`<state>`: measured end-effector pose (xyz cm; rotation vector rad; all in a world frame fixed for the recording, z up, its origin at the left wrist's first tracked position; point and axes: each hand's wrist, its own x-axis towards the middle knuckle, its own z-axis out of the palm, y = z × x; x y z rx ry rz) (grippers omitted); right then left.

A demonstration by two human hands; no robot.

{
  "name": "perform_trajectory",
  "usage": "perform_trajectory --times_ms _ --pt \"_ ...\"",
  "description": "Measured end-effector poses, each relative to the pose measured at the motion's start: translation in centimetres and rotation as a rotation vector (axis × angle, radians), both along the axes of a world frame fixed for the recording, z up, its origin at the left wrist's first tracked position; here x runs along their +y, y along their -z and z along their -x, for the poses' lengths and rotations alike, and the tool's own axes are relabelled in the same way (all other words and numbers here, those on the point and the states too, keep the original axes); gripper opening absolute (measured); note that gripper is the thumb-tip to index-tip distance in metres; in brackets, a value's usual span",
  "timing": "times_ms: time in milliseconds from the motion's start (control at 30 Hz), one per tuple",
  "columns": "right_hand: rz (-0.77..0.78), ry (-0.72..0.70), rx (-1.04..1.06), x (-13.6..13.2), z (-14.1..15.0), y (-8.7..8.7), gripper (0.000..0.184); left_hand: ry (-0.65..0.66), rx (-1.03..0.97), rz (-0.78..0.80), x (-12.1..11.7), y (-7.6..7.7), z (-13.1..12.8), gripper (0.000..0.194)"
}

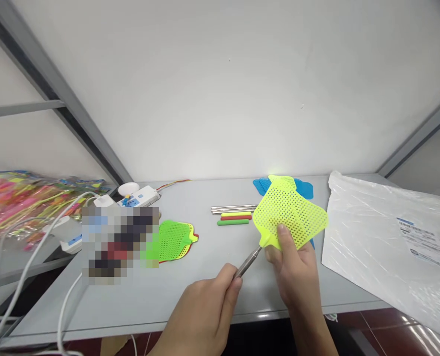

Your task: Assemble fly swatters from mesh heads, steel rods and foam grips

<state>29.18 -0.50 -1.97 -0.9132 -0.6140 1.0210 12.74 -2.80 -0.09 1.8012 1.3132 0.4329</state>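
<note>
Two items gripped, one per hand: left hand (201,316) closed around a slim steel rod (247,262), fingers wrapped over its lower end; right hand (294,269) pinching a neon-yellow plastic fly swatter head (290,212) near its narrow end between thumb and fingers, mesh face tilted up. Long axis of the rod running roughly from 8 to 2 o'clock, upper tip at the swatter head's neck, about 2 o'clock from the left hand and 10 o'clock from the right; contact or a slight gap there, too close to tell. Right hand nearer the swatter head, left nearer the rod. Across the pale grey tabletop (142,301): blue swatter heads (303,188) at 12 o'clock behind the yellow one; steel tubes (235,209) and short yellow, red and green bars (235,217) at 11 o'clock; stacked green, yellow and red swatter heads (173,241) at 10 o'clock; a pixelated patch (119,244) and white cables (30,252) further round at 9 o'clock; a white plastic bag with a printed label (390,247) at 3 o'clock
</note>
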Motion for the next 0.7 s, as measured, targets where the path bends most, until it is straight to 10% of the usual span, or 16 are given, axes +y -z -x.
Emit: perform_trajectory --times_ms 367,567,700 --pt "-0.037 -0.349 -0.212 -2.8 0.4 -0.3 0.042 0.186 -0.681 0.448 0.6 -1.0 -1.6 0.032" --pt "-0.088 0.013 -0.109 -2.8 -5.1 -1.7 0.049 0.174 -0.518 0.373 -3.0 0.0 -1.8 0.04" --pt "-0.111 0.009 -0.07 -4.1 -7.0 -2.2 0.039 0.216 -0.388 0.365 -4.7 0.0 -1.7 0.04"
